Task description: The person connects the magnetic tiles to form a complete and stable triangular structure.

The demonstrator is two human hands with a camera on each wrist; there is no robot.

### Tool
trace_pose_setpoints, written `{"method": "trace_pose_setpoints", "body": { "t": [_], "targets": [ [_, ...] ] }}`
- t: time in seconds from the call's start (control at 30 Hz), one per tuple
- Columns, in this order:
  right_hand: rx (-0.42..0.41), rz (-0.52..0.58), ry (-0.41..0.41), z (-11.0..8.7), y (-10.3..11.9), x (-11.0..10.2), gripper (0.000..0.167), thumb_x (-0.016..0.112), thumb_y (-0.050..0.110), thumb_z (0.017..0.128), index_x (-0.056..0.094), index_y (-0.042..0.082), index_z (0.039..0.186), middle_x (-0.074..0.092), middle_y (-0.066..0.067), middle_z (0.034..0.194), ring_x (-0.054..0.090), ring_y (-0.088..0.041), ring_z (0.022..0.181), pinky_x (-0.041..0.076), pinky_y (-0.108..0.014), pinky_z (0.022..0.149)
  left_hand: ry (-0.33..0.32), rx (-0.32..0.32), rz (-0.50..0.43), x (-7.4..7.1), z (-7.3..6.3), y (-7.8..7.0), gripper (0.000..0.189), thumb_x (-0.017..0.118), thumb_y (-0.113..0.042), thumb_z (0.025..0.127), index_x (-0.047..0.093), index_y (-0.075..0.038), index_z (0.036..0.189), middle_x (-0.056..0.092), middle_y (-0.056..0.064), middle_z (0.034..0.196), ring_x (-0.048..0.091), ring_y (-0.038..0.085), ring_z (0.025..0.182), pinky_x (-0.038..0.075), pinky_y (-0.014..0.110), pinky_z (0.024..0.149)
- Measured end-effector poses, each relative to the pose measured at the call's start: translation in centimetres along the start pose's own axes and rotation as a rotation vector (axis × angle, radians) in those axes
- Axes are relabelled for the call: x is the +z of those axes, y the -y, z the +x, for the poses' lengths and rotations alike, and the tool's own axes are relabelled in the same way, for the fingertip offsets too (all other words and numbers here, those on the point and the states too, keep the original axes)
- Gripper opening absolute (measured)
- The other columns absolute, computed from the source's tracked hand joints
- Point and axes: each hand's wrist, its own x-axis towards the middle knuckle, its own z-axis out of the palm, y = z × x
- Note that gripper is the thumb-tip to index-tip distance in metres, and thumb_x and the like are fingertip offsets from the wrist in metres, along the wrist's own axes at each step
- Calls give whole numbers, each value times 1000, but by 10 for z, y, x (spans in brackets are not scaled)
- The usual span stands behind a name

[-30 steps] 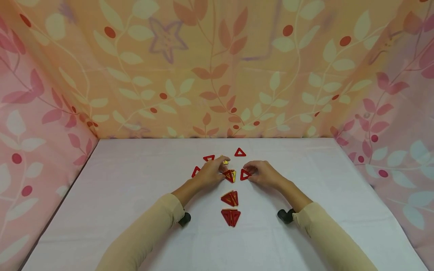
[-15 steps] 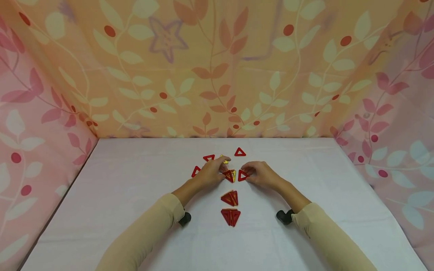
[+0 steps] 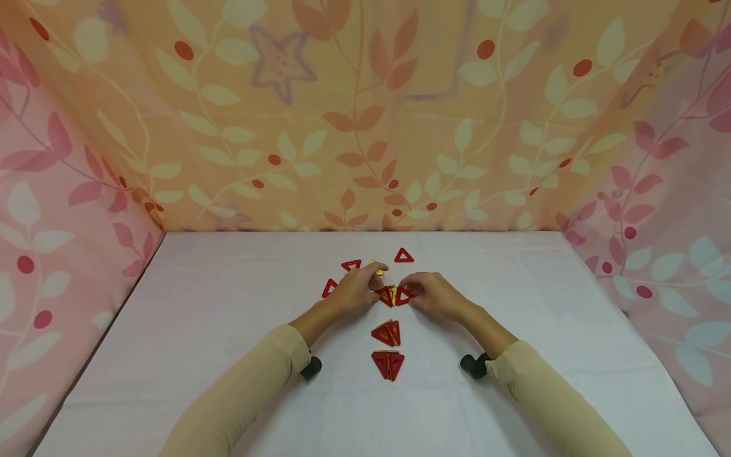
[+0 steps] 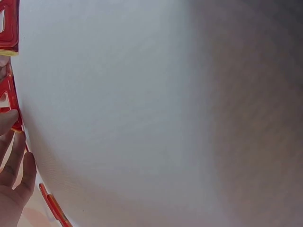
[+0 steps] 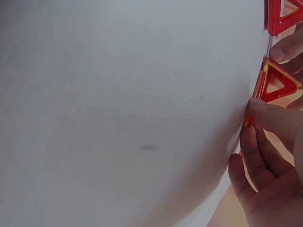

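Note:
My left hand (image 3: pixel 355 289) steadies a red triangular magnetic tile (image 3: pixel 384 294) in the middle of the table, its thumb and fingers pinching the tile's side. A yellow triangular tile (image 3: pixel 393 296) stands against that one. From the other side, my right hand (image 3: pixel 438 294) pinches a second red triangular tile (image 3: pixel 398 297) right at the yellow one; whether they touch is too small to tell. In the right wrist view, the thumb and fingertips grip the tile (image 5: pixel 259 87) by its edge. The left wrist view catches only the left fingers (image 4: pixel 29 168) and red tiles at its border.
Nearer the body stand two joined clusters of red tiles, one (image 3: pixel 387 333) behind the other (image 3: pixel 388 365). Loose red tiles lie behind the hands, one far back (image 3: pixel 403 256), others at the left (image 3: pixel 351 264). A yellow tile (image 3: pixel 380 272) is partly covered by the left fingers.
My right hand has moved left, carrying its red triangular tile up to the yellow one. The left hand has kept its place and its hold.

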Motion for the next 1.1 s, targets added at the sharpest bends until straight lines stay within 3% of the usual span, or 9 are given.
{"method": "trace_pose_setpoints", "body": {
  "t": [0.67, 1.1],
  "targets": [
    [-10, 43, -3, 4, 10, -6, 31, 73, 1, 88, 67, 0, 119, 71, -7, 106, 64, -18, 94, 54, -40, 89, -5, -3, 5, 0, -1, 0, 56, 72, 0, 88, 52, -8, 139, 66, 1, 103, 62, 17, 98, 53, 31, 91],
    [-37, 29, -19, 7, 16, -7, 29, 74, 3, 87, 68, -1, 115, 69, -2, 93, 63, -15, 85, 55, -35, 81, -10, -1, 13, 0, -2, -2, 56, 73, 0, 88, 52, -9, 140, 66, 1, 103, 62, 16, 98, 53, 30, 91]
  ]
}}
